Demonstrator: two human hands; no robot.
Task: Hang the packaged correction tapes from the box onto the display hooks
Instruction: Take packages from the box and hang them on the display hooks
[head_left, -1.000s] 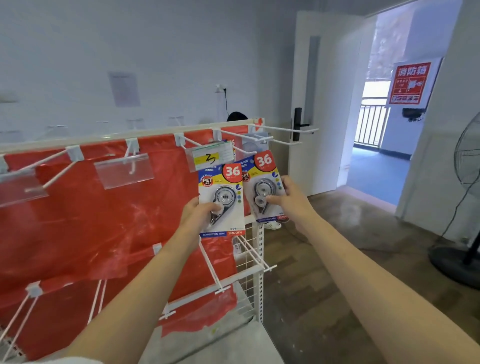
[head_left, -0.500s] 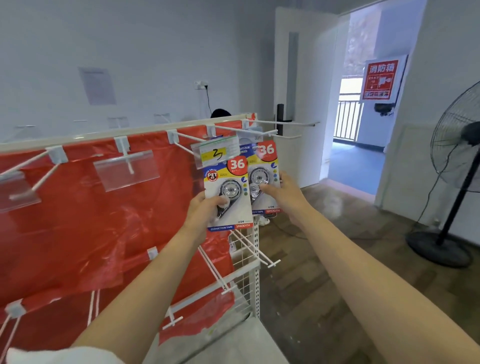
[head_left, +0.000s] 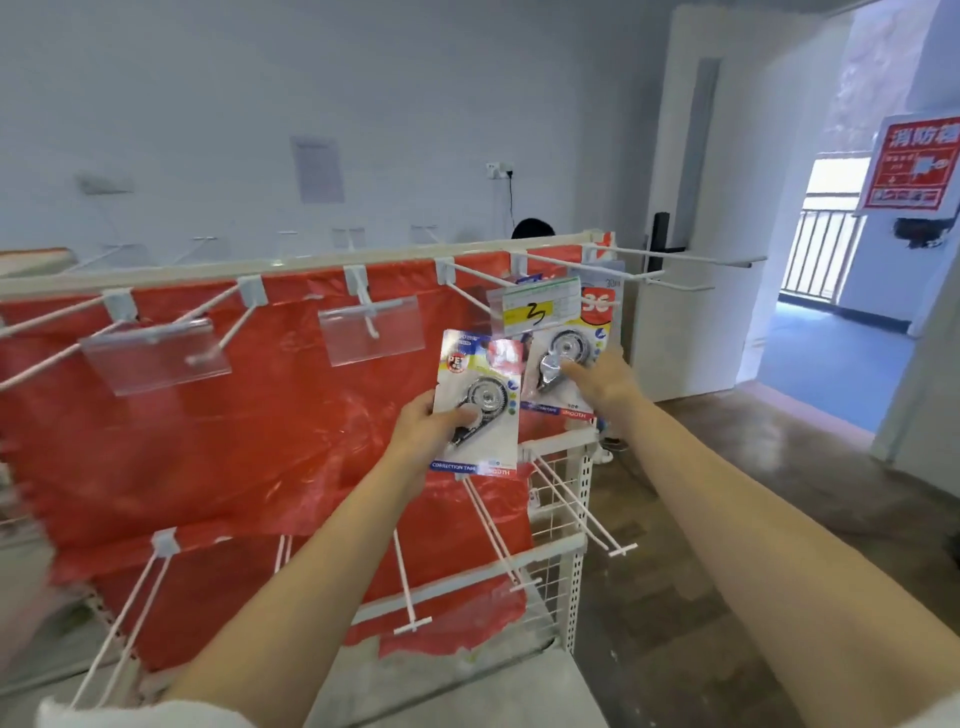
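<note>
Evidently the hanging step is in hand: the right hand (head_left: 602, 382) pinches a packaged correction tape (head_left: 563, 364) and holds it up at about one o'clock from the frame's centre, just behind the price tag (head_left: 535, 310) of the top-row hook (head_left: 478, 283), though whether its hang hole is already on the wire cannot be told, since the tag hides the card's top. The left hand (head_left: 431, 426) grips a second packaged correction tape (head_left: 480, 405) by its lower left edge, thumb across the blister, just at nine o'clock of the first pack and lower. The box named in the task is not in view. My judgement is that the next move calls for seating the right pack fully on the hook, then lining the left pack's hole with a wire tip, perhaps the neighbouring hook with a clear tag holder (head_left: 371, 327). Readable print: "CORRECTION TAPE" and "SMOOTH" along the card's foot, "PET" in a red roundel, "36" on the right pack, a handwritten "3" or "2"-like mark on the yellow tag. A red wall sign (head_left: 914, 166) at two o'clock carries Chinese characters.
</note>
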